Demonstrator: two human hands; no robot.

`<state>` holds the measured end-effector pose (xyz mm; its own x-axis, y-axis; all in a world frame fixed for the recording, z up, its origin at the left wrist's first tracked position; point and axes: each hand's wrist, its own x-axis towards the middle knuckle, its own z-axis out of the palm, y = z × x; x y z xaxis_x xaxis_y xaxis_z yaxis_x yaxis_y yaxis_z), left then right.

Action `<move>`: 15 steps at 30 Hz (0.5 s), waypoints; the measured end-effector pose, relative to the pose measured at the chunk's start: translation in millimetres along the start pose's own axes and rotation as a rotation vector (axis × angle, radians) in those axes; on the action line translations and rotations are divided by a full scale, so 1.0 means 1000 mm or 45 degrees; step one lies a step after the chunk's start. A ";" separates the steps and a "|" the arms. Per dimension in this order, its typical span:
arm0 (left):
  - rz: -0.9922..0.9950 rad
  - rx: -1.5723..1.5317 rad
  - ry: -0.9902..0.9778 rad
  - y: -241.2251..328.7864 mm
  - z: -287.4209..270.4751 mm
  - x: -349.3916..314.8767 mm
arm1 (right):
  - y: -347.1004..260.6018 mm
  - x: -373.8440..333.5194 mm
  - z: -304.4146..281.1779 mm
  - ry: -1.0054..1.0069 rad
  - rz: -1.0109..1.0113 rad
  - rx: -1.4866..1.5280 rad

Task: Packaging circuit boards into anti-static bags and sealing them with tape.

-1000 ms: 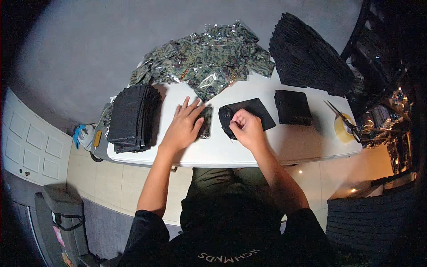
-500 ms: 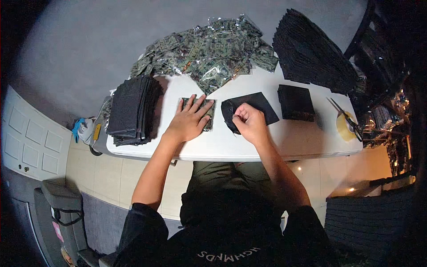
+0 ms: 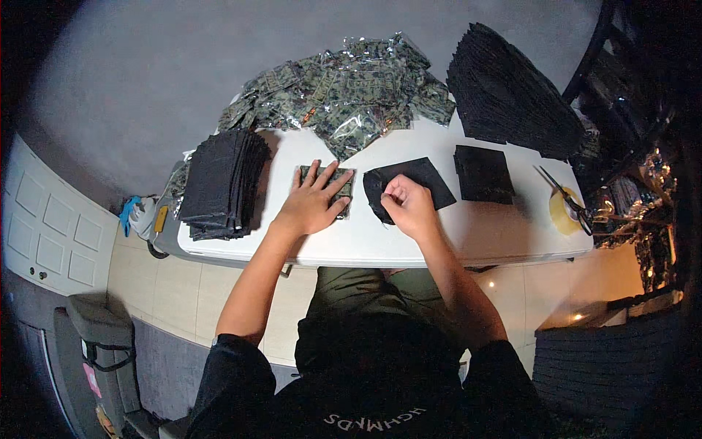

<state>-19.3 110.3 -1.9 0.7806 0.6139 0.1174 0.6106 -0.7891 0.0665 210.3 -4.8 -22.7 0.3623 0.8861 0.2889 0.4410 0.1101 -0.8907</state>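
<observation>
My left hand (image 3: 311, 205) lies flat, fingers spread, on a small folded camouflage piece in clear plastic (image 3: 344, 192). To its right, a black fabric square (image 3: 431, 181) rests on the white table (image 3: 329, 249). Over the square's left part, my right hand (image 3: 412, 210) is closed in a pinch, fingertips pressed together. Whatever is between those fingertips is too small or too hidden to make out. A few loose threads seem to show at the square's near edge.
A tall stack of black fabric pieces (image 3: 219, 183) stands left. Plastic-wrapped camouflage pieces (image 3: 358, 88) are heaped at the back, beside a larger black stack (image 3: 504, 95). Rightward are a small black pile (image 3: 484, 175), scissors (image 3: 567, 197) and a tape roll (image 3: 561, 216).
The black square's left part, bunched up before, now lies flatter. My right hand's pinch has shifted slightly. My left hand stays pressed on the camouflage piece.
</observation>
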 end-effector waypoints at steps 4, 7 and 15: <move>-0.018 -0.148 0.027 0.001 -0.004 0.002 | 0.004 -0.002 -0.001 0.015 -0.003 0.029; 0.013 -0.260 0.154 -0.010 -0.003 0.003 | 0.007 -0.004 0.003 0.005 -0.025 0.074; -0.313 -0.248 0.294 -0.008 -0.008 0.008 | -0.003 -0.006 -0.003 -0.071 0.005 -0.046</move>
<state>-19.0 121.2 6.7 0.5500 0.7820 0.2932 0.7216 -0.6217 0.3044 209.0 -12.1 -20.4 0.3184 0.9102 0.2649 0.4694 0.0914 -0.8782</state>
